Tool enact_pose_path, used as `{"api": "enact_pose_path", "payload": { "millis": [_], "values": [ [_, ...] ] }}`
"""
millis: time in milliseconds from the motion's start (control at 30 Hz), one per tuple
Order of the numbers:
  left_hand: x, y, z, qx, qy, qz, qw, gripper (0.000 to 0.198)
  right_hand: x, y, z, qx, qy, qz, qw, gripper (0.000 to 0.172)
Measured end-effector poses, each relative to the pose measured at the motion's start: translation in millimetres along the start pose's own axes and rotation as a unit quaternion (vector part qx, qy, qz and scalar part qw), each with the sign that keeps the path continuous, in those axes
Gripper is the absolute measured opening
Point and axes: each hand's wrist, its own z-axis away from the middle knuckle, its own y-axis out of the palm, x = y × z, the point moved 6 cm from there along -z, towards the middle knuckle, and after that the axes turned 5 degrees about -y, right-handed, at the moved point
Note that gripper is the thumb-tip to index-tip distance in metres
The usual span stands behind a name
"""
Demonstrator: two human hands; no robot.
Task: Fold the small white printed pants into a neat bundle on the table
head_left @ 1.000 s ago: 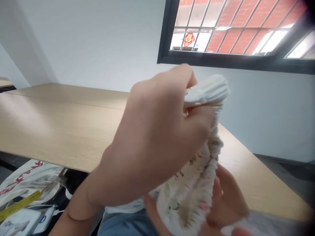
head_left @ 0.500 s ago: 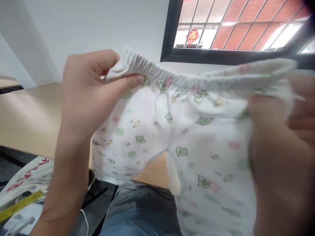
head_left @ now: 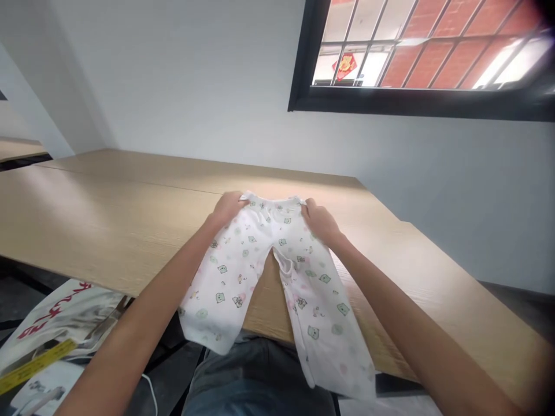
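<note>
A pair of small white trousers (head_left: 310, 277), printed with green bear faces and pink and yellow figures, is stretched out between my hands over the wooden table. My left hand (head_left: 229, 207) is closed on the left end of the elastic waistband. At the waistband's other end, my right hand (head_left: 319, 221) grips the cloth. Both legs spread apart toward me, and their hems hang past the table's near edge above my lap. The fingertips of both hands are partly hidden by the cloth.
The wooden table (head_left: 143, 214) runs along a white wall, under a dark-framed barred window (head_left: 403, 101). Below its near left edge are a white bag with red writing (head_left: 60, 306), a yellow strip (head_left: 39, 365) and a white cable (head_left: 151, 393).
Both hands have carried the trousers away from my face, forward and down to the table. The waistband was close and held high; now it is farther off, with both grips kept.
</note>
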Motion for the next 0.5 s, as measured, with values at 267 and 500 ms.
{"api": "enact_pose_path", "payload": {
  "millis": [267, 500],
  "values": [
    [4, 50.6, 2, 0.010, 0.011, -0.085, 0.996, 0.042, -20, 45, -15, 0.016, 0.025, 0.017, 0.999, 0.036],
    [-18, 60.9, 62, 0.102, 0.205, -0.065, 0.971, 0.039, 65, 40, 15, 0.045, -0.185, -0.097, 0.977, 0.041]
  ]
}}
